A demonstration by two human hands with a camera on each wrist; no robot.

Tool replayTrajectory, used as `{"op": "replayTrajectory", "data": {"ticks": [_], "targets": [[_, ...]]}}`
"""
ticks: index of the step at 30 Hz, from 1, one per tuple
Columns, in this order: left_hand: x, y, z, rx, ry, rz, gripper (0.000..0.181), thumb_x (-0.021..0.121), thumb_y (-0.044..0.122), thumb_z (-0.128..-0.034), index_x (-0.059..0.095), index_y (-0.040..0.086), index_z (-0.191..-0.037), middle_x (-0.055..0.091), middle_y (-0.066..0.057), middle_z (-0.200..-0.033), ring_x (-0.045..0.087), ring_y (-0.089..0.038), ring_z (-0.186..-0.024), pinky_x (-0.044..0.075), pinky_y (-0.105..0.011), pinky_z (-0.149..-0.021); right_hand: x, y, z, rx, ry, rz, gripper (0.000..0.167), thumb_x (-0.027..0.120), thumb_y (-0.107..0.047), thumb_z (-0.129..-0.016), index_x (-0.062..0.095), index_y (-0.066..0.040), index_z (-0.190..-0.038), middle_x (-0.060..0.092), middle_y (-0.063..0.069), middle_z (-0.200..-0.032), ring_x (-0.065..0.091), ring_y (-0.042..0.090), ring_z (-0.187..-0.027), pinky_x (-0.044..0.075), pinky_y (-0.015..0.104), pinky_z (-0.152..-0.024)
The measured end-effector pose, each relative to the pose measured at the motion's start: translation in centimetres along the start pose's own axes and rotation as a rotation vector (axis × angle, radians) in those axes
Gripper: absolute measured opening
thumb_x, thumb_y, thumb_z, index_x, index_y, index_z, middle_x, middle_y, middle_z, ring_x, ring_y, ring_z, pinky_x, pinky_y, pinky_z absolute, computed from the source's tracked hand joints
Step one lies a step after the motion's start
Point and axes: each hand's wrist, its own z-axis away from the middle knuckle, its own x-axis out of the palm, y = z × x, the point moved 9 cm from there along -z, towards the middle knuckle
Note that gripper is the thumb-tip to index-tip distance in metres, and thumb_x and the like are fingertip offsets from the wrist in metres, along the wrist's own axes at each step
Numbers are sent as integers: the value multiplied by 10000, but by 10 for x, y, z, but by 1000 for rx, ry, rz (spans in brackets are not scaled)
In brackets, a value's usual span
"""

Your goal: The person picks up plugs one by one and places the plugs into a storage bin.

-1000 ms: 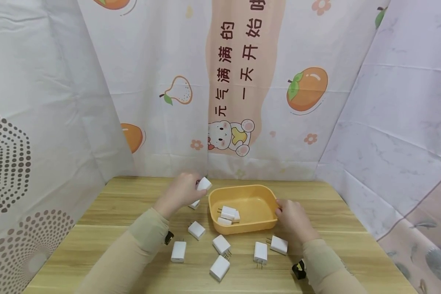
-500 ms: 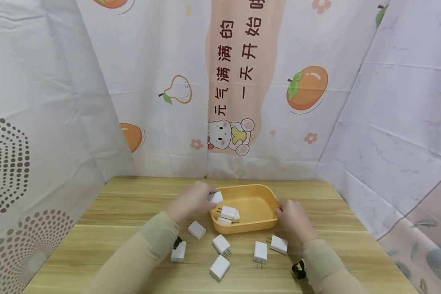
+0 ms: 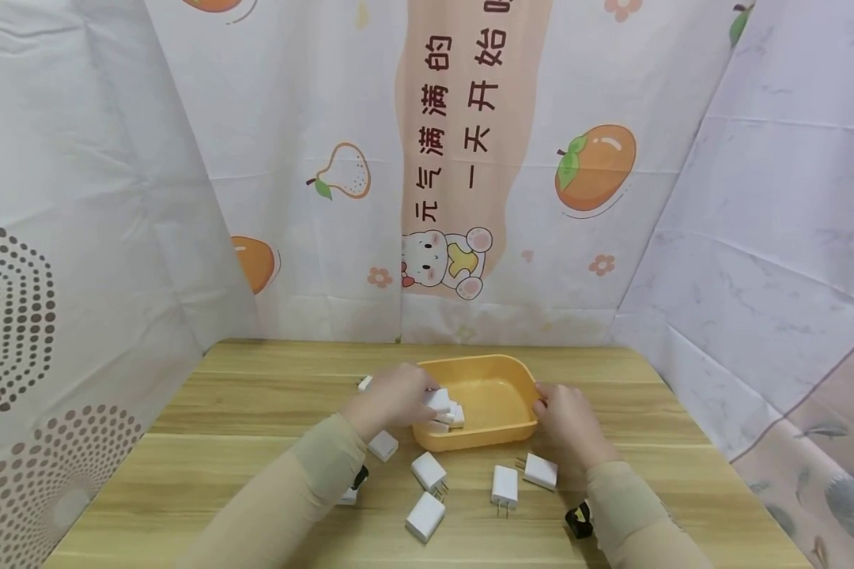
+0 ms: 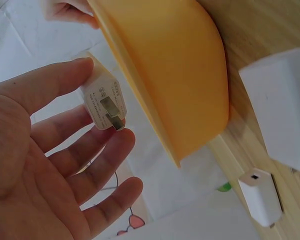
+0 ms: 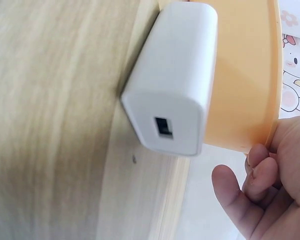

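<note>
My left hand (image 3: pixel 393 401) pinches a white charger plug (image 4: pixel 104 97) between thumb and fingers, over the left end of a yellow plastic basket (image 3: pixel 494 395). Its two flat metal prongs show in the left wrist view. Below it in the basket, several white charger plugs (image 3: pixel 457 415) lie piled, partly hidden by the hand. My right hand (image 3: pixel 569 419) grips the basket's right rim; in the right wrist view its fingers and thumb close on the edge.
Loose charger plugs lie on the wooden table (image 3: pixel 256 411): one (image 3: pixel 428 472) in front of the basket, others (image 3: pixel 504 486) nearer the right hand, one (image 3: pixel 365 383) behind the left hand. Printed curtains (image 3: pixel 313 253) hang at the table's back and sides.
My left hand has carried the charger plug rightward and down, from beside the basket to over its left end. The right hand keeps its hold on the rim.
</note>
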Motion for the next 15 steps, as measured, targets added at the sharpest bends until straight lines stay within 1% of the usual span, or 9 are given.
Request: {"op": "replayTrajectory", "data": {"ticks": [5, 10, 15], "targets": [[6, 5, -1, 22, -12, 10, 447, 836, 458, -824, 777, 174, -1165, 723, 66, -1110, 588, -111, -902, 492, -322, -758, 1, -1, 1, -1, -11, -5, 362, 607, -41, -925, 671, 58, -1268, 714, 165, -998, 516, 206, -623, 414, 328, -526], [7, 7, -2, 42, -2, -2, 446, 849, 473, -805, 786, 174, -1129, 727, 71, -1089, 592, -92, -855, 496, -320, -723, 0, 0, 1, 1, 3, -6, 369, 605, -41, -918, 674, 55, -1267, 719, 182, -1042, 537, 230, -661, 431, 347, -557], [9, 9, -3, 65, 6, -33, 413, 843, 458, -815, 788, 178, -1113, 722, 81, -1029, 590, -102, -827, 499, -326, -717, -1, 0, 1, -2, 6, -7, 377, 597, -36, -907, 676, 52, -1265, 709, 156, -982, 537, 237, -667, 432, 357, -565]]}}
